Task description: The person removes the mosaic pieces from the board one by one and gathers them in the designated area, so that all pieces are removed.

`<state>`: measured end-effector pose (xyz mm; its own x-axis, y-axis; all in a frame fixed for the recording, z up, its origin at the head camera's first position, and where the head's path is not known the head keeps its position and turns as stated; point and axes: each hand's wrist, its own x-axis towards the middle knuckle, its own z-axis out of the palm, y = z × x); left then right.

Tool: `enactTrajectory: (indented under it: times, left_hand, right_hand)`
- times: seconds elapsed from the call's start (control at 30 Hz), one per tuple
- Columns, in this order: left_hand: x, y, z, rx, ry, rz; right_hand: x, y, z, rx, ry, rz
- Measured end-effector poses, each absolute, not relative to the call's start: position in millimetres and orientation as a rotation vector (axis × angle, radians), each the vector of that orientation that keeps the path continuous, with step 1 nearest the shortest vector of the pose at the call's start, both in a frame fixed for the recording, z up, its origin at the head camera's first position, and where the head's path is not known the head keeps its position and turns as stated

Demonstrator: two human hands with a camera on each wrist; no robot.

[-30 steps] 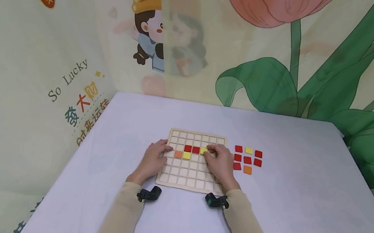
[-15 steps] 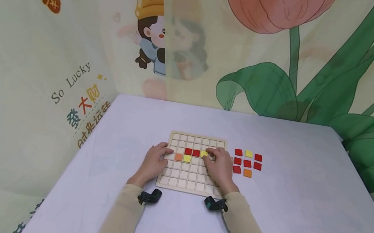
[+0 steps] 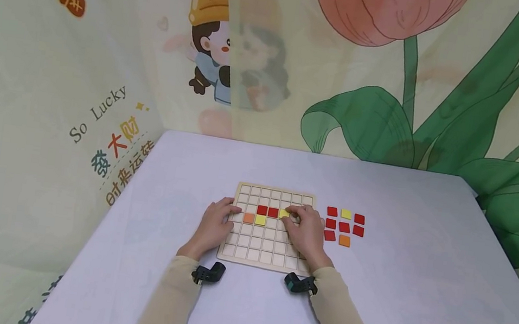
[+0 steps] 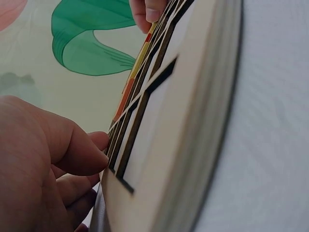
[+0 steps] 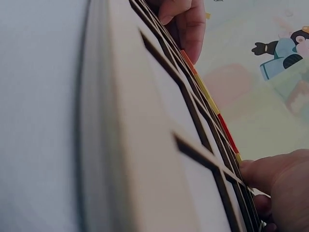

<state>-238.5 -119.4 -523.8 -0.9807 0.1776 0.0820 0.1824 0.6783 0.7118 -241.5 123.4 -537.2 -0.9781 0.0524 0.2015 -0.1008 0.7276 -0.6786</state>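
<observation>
A wooden grid board (image 3: 251, 263) lies flat on the table. Resting at its left edge is my left hand (image 3: 212, 227), with fingertips on the rim. In the left wrist view that hand (image 4: 53, 164) touches the board's edge (image 4: 166, 188) with the thumb. My right hand (image 3: 305, 232) has thumb and index finger at a yellow tile (image 3: 284, 214) seated in the grid, pinching its right side; its fingertips partly cover it. Left of that tile sit two red tiles (image 3: 267, 212). One row nearer are an orange tile (image 3: 249, 218) and another yellow tile (image 3: 260, 219).
Right of the board, several loose tiles (image 3: 344, 227) lie in a loose block, mostly red, with a yellow one (image 3: 346, 214) and an orange one (image 3: 345, 241). A white cloth covers the table (image 3: 392, 311). A printed curtain (image 3: 255, 123) hangs behind the far edge.
The head view has tilted slightly, so the scene sits a little lower. Both hands and the tiles keep their places on the board.
</observation>
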Motion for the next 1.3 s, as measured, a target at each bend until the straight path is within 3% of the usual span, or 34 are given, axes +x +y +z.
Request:
enactTrajectory:
  times: [1.3]
  left_hand:
    - [-239.3, -118.9, -523.4, -0.331, -2.863, -1.21]
  right_hand:
    - [-240.6, 123.9, -538.6, 0.106, -2.691, 1.15]
